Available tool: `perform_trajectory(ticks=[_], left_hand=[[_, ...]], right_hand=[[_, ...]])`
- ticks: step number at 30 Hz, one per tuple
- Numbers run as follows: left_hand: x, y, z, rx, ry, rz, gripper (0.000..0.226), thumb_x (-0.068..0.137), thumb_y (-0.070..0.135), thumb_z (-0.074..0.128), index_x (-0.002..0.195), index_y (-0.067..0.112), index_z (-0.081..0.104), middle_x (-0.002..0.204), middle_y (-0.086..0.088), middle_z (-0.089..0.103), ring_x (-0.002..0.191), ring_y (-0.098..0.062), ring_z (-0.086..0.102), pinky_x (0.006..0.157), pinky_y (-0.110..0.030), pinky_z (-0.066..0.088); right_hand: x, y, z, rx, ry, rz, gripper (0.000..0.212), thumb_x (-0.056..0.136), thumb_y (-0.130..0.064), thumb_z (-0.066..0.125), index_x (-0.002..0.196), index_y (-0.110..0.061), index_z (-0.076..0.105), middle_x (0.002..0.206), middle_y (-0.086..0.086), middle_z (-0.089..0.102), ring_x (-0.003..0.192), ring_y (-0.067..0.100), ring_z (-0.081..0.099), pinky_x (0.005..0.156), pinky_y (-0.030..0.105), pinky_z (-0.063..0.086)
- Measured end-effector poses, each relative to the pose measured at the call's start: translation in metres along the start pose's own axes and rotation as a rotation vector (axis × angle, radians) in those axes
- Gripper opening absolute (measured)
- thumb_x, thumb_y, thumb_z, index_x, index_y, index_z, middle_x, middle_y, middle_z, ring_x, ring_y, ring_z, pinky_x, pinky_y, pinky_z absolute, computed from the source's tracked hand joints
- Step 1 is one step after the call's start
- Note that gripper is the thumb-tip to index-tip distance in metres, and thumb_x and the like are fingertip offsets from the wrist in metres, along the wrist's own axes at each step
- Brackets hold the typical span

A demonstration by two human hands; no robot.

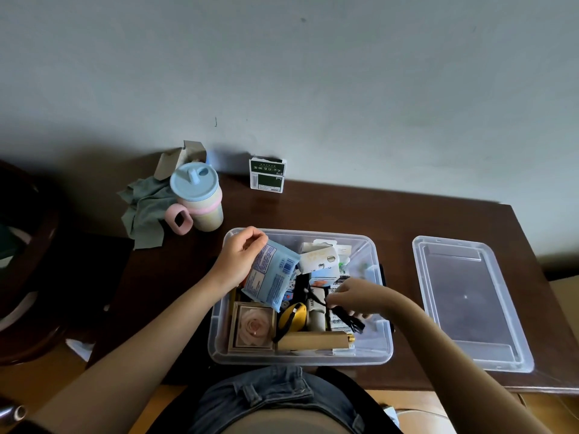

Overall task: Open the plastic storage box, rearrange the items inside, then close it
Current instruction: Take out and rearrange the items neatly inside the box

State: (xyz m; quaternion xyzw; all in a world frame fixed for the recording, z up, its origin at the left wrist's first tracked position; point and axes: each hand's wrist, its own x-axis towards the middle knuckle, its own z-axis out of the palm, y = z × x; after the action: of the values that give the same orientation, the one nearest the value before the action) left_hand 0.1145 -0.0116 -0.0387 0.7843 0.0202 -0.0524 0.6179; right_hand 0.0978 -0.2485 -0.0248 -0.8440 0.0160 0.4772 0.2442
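The clear plastic storage box (380,349) stands open on the dark wooden table, right in front of me. Its clear lid (470,302) lies flat to the right. My left hand (239,260) grips a light blue packet (271,278) and lifts it above the box's left side. My right hand (355,297) is inside the box on the right, its fingers pinching a black cord (349,319). In the box lie a framed pink rose (253,326), a yellow object (293,314), a tan tube (313,340) and several small cartons.
A cup with a blue lid and pink handle (197,197) stands at the back left on a grey-green cloth (144,211). An open cardboard box (183,158) sits behind it. A green and white carton (268,175) stands against the wall.
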Motion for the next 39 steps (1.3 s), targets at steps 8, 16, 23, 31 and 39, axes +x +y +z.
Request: perform_trajectory(ticks=[8,16,23,31,39], left_hand=[[0.002,0.001,0.002,0.059,0.032,0.07,0.017,0.093,0.0,0.052,0.081,-0.007,0.062,0.073,-0.011,0.054,0.066,-0.013,0.047,0.063,-0.023,0.036],[0.002,-0.008,0.004,0.09,0.005,0.081,0.018,0.093,0.002,0.054,0.077,0.004,0.061,0.065,0.001,0.053,0.06,-0.004,0.049,0.06,-0.017,0.038],[0.0,-0.014,0.0,-0.011,-0.047,-0.023,0.015,0.096,0.007,0.05,0.083,0.005,0.057,0.07,0.002,0.053,0.059,0.004,0.05,0.059,-0.008,0.038],[-0.006,-0.019,0.002,0.03,-0.096,-0.057,0.017,0.097,0.01,0.048,0.088,0.0,0.058,0.074,0.001,0.053,0.069,-0.007,0.048,0.065,-0.015,0.037],[-0.007,-0.018,0.001,0.041,-0.102,-0.07,0.015,0.097,0.01,0.048,0.087,0.002,0.057,0.075,0.0,0.054,0.07,-0.008,0.049,0.066,-0.016,0.038]], right_hand=[[-0.013,-0.021,0.006,0.268,-0.124,-0.207,0.024,0.1,-0.026,0.042,0.116,-0.012,0.055,0.066,-0.008,0.042,0.052,0.003,0.036,0.048,0.013,0.032],[0.021,0.01,0.004,-0.744,0.293,-0.014,0.026,0.086,0.007,0.045,0.108,-0.002,0.055,0.105,0.014,0.064,0.094,0.029,0.063,0.068,0.031,0.045],[0.042,0.028,0.014,-0.995,0.323,-0.01,0.02,0.088,-0.005,0.058,0.105,-0.012,0.067,0.104,0.006,0.069,0.099,0.023,0.063,0.071,0.026,0.041],[0.048,0.038,0.044,-1.14,0.233,-0.056,0.027,0.083,0.006,0.053,0.097,-0.013,0.066,0.099,0.001,0.068,0.092,0.02,0.065,0.064,0.025,0.037],[0.051,0.035,0.05,-1.026,0.258,0.02,0.033,0.08,0.006,0.055,0.103,-0.017,0.063,0.102,-0.002,0.067,0.096,0.02,0.065,0.05,0.02,0.029]])
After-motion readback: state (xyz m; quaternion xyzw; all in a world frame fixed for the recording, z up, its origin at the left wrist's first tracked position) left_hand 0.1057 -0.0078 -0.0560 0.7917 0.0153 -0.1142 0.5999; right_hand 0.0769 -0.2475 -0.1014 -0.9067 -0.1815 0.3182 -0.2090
